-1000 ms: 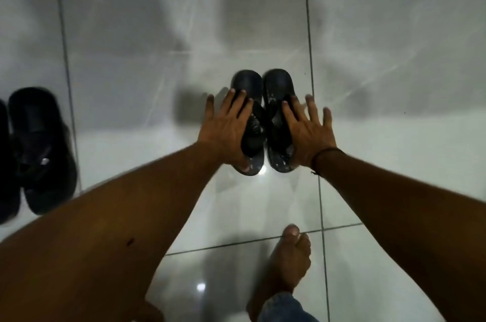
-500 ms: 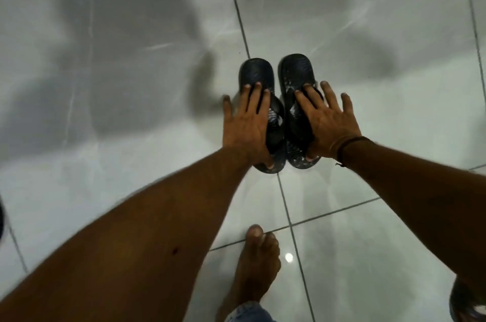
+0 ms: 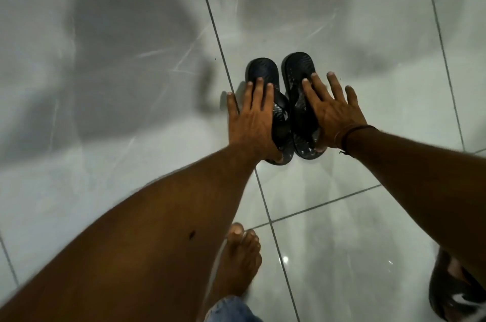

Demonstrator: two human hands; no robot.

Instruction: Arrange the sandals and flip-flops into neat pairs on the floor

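Spreading across the glossy white tiled floor (image 3: 368, 32), the view has been swung rightward since a second ago. The two black rubber flip-flops (image 3: 278, 100) remain touching side by side, so this pair is judged nearly settled. The left hand (image 3: 252, 121) and right hand (image 3: 331, 114) are laid flat on them, fingers splayed, nothing clamped.

The floor (image 3: 342, 216) is laid with large glossy pale grey tiles split by thin dark grout lines (image 3: 210, 19). Soft dark shadows (image 3: 126, 58) spread over the upper left and top centre. A small bright light glint (image 3: 285, 259) reflects near the bottom.
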